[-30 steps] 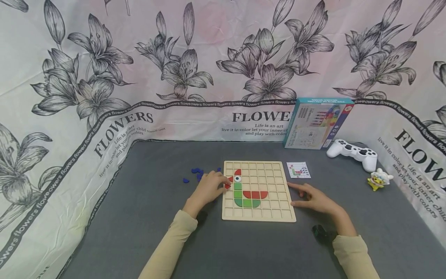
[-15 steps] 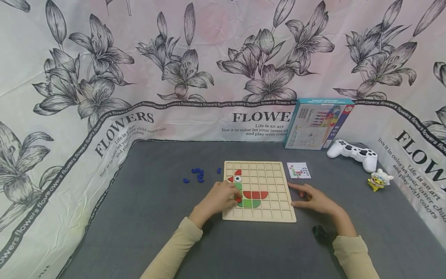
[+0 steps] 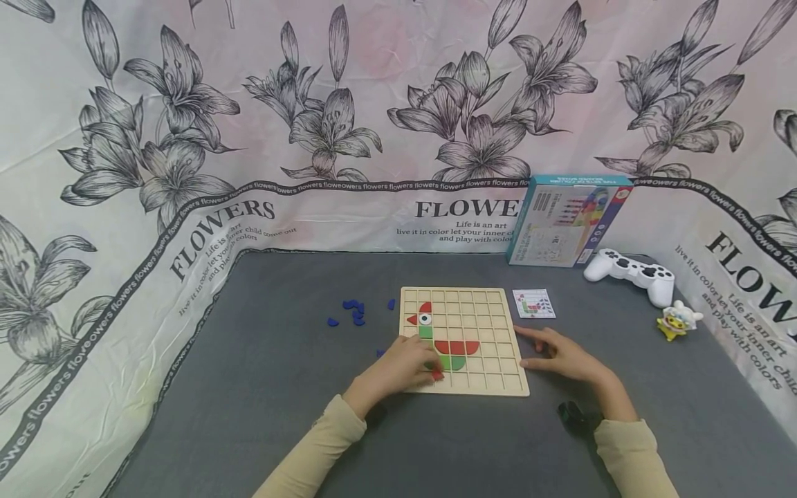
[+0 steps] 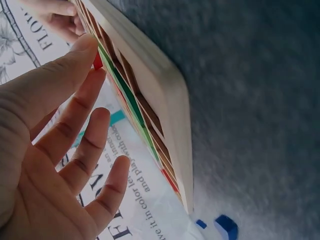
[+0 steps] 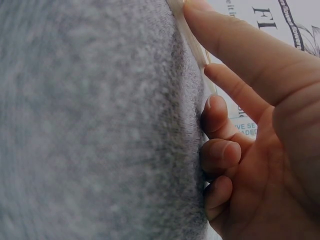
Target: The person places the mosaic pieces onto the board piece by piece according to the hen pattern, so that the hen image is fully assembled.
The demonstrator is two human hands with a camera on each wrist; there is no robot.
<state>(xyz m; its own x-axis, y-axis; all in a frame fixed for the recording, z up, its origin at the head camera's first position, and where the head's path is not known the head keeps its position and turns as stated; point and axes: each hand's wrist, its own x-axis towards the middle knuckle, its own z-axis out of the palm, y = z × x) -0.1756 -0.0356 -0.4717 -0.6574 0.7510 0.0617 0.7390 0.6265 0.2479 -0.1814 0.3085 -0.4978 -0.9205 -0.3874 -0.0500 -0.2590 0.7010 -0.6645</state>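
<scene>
Over the lower left of the wooden grid board, my left hand pinches a small red piece between thumb and index finger; the other fingers are spread in the left wrist view. Part of the board lies hidden under that hand. Set in the grid are red pieces, green pieces and a round eye piece, arranged like a bird. My right hand touches the board's right edge with thumb and index fingertips, the remaining fingers bent in the right wrist view.
Several blue pieces lie left of the board, one at its lower left side. A pattern card sits to its right. Farther right are a box, a white game controller, a small figurine and a dark object.
My left hand has moved from the board's left edge rightward and toward the near side, carrying the red piece. A red beak piece now shows beside the eye. My right hand stays put.
</scene>
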